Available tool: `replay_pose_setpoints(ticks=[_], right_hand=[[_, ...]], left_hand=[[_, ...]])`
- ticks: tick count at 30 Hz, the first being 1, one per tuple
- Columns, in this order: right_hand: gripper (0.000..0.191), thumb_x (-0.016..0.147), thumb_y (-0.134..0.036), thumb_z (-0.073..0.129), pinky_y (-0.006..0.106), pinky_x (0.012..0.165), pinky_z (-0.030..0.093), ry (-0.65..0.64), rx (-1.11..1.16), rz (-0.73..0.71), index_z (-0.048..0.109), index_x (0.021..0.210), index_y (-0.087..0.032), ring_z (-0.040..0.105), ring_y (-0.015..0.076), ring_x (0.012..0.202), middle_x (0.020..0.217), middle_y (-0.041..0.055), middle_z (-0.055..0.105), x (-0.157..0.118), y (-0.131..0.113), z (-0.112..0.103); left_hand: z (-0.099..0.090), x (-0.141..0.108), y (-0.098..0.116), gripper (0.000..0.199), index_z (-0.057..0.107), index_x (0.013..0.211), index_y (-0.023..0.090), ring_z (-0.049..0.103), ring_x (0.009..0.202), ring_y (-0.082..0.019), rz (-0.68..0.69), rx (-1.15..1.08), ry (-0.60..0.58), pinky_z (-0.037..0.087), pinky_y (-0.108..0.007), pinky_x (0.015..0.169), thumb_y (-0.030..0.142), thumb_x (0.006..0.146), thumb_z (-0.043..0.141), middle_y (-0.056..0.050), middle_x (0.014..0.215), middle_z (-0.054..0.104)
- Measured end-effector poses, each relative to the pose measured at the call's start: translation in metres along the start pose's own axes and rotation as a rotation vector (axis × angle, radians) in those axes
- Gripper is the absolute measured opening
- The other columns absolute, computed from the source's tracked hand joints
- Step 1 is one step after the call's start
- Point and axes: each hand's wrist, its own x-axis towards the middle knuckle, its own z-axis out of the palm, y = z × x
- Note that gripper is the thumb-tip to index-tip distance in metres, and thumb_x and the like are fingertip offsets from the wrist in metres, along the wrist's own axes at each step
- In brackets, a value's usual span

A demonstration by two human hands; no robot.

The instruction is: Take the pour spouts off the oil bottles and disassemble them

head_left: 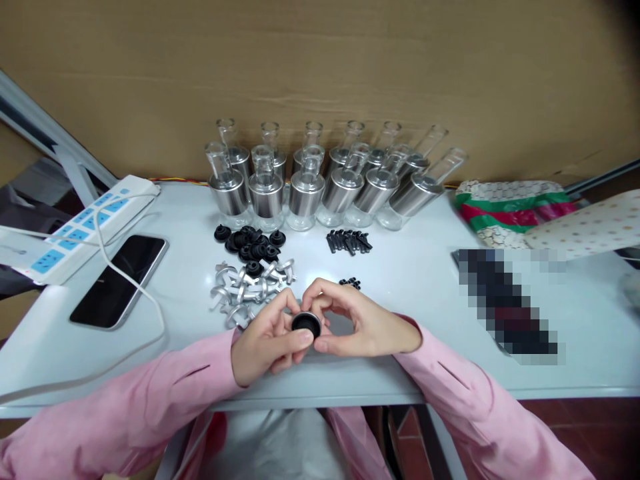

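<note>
Above the table's front edge, both hands meet around a round black cap-like piece with a silver rim (307, 320). My left hand (264, 339) grips it, the thumb pressed on its black inside. Fingers of my right hand (364, 321) close on its far and right side, curved into a ring. Just beyond my left hand lie several silver metal fittings (241, 291). Behind them is a heap of black round rubber-looking pieces (254, 245). Small black parts (350, 283) lie past my right hand, with short black strips (349, 241) farther back.
Several glass bottles with metal sleeves (307, 193) stand in two rows at the back. To the left are a phone (120, 281), a power strip (85, 230) and a white cable. A patterned cloth item (515, 212) and a blurred-out dark object (505, 300) lie right.
</note>
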Motion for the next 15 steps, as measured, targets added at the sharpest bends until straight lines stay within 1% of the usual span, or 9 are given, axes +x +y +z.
replay_pose_setpoints(ticks=[2,4,7,9,11,13,15], right_hand=[[0.030,0.074,-0.026,0.065,0.023,0.060,0.037,-0.002,0.009,0.005,0.043,0.093,-0.018,0.044,0.0081,0.060,0.064,-0.0066,0.046,0.0000,0.0000,0.0005],[0.029,0.074,-0.026,0.065,0.023,0.060,0.037,-0.011,0.029,0.011,0.043,0.092,-0.019,0.043,0.0079,0.059,0.063,-0.0070,0.046,0.0001,0.0001,0.0012],[0.030,0.075,-0.027,0.065,0.022,0.060,0.036,-0.015,0.058,0.010,0.043,0.093,-0.019,0.042,0.0078,0.060,0.064,-0.0068,0.045,0.0003,0.0002,0.0021],[0.029,0.076,-0.029,0.064,0.022,0.059,0.035,0.001,0.074,-0.001,0.043,0.091,-0.018,0.042,0.0075,0.059,0.064,-0.0067,0.045,0.0005,0.0002,0.0025],[0.026,0.078,-0.031,0.063,0.021,0.057,0.035,0.027,0.088,-0.008,0.043,0.089,-0.018,0.042,0.0069,0.057,0.061,-0.0072,0.044,0.0003,-0.0002,0.0024],[0.026,0.080,-0.034,0.062,0.021,0.056,0.036,0.063,0.094,-0.002,0.043,0.087,-0.018,0.044,0.0065,0.054,0.059,-0.0075,0.045,-0.0003,-0.0011,0.0019],[0.029,0.079,-0.036,0.063,0.021,0.056,0.038,0.095,0.107,0.011,0.042,0.086,-0.018,0.048,0.0068,0.053,0.059,-0.0068,0.050,-0.0011,-0.0022,0.0011]], left_hand=[[0.0010,-0.0001,0.0016,0.045,0.030,0.078,0.022,0.026,0.030,0.001,-0.014,0.001,-0.002,0.018,-0.008,0.030,0.049,0.076,0.065,0.010,0.050,0.050],[0.0023,0.0003,0.0028,0.045,0.030,0.079,0.022,0.026,0.031,0.000,-0.018,0.004,-0.007,0.017,-0.009,0.031,0.050,0.075,0.065,0.010,0.050,0.049],[0.0032,0.0016,0.0027,0.044,0.032,0.077,0.021,0.027,0.035,-0.001,0.049,-0.003,-0.017,0.018,-0.010,0.035,0.049,0.075,0.066,0.010,0.051,0.045],[0.0021,0.0020,0.0010,0.042,0.034,0.077,0.021,0.025,0.037,0.000,0.108,-0.007,-0.018,0.018,-0.011,0.037,0.048,0.076,0.066,0.011,0.051,0.040],[0.0003,0.0010,-0.0012,0.039,0.038,0.081,0.020,0.023,0.038,-0.001,0.125,-0.010,-0.019,0.018,-0.012,0.039,0.050,0.077,0.064,0.011,0.053,0.040],[-0.0008,-0.0013,-0.0028,0.037,0.042,0.089,0.020,0.032,0.042,-0.002,0.138,0.022,-0.012,0.024,-0.014,0.042,0.050,0.078,0.062,0.007,0.061,0.048],[-0.0001,-0.0040,-0.0033,0.037,0.044,0.099,0.020,0.045,0.053,-0.006,0.178,0.102,0.008,0.034,-0.017,0.051,0.044,0.079,0.064,0.002,0.074,0.058]])
